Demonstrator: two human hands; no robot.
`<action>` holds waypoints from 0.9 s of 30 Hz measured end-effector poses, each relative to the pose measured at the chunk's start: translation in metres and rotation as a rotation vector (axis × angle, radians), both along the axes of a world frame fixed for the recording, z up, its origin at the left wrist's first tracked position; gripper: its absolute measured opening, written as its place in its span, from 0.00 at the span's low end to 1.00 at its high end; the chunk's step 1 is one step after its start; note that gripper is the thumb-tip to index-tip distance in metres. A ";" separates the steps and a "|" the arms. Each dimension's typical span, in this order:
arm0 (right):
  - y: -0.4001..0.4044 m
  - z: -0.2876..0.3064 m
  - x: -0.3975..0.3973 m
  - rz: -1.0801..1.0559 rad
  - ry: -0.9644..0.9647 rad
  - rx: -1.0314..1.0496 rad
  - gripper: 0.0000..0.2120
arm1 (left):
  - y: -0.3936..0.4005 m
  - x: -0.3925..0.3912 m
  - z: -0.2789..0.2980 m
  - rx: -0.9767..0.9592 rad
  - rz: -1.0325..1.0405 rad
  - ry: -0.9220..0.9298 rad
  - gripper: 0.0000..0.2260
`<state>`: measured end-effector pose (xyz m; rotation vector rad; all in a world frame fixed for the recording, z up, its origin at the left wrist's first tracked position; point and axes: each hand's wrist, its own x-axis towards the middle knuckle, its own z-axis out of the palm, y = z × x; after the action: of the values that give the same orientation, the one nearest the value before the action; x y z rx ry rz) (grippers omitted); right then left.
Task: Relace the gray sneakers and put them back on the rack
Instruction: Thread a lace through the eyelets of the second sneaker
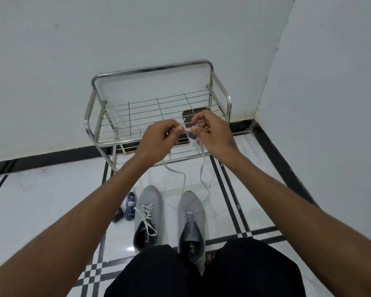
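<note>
Two gray sneakers stand side by side on the tiled floor in front of my knees. The left sneaker (147, 217) is laced with a white lace. The right sneaker (191, 224) has a white lace (183, 181) threaded only through its lowest eyelets. Both ends of that lace run up to my raised hands. My left hand (159, 138) pinches one end and my right hand (212, 133) pinches the other, held close together in front of the metal shoe rack (152, 69).
The steel wire rack stands against the white wall in a corner; a dark item (190, 115) lies on a lower shelf. A blue bottle (130, 206) and a small black object (118, 215) lie left of the sneakers. My dark-trousered legs (201, 275) fill the bottom.
</note>
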<state>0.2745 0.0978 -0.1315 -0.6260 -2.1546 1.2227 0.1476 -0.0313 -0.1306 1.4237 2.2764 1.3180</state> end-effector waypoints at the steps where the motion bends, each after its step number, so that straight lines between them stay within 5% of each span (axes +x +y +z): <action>1: -0.001 -0.013 0.001 0.013 -0.033 -0.012 0.05 | -0.002 -0.001 -0.014 -0.027 0.008 -0.010 0.08; 14: -0.011 -0.279 0.027 0.186 -0.876 -0.028 0.14 | -0.021 0.009 -0.256 -0.498 0.030 -0.154 0.08; 22: -0.016 -0.339 0.019 0.280 -0.898 0.244 0.06 | -0.013 0.028 -0.351 -0.615 -0.031 -0.044 0.07; 27: -0.017 -0.348 0.020 0.249 -0.882 0.196 0.05 | -0.016 0.042 -0.363 -0.584 0.065 0.121 0.07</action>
<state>0.2941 0.0809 -0.4791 -0.9516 -3.1118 0.9094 0.1893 -0.0470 -0.4932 1.2466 2.5037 0.5047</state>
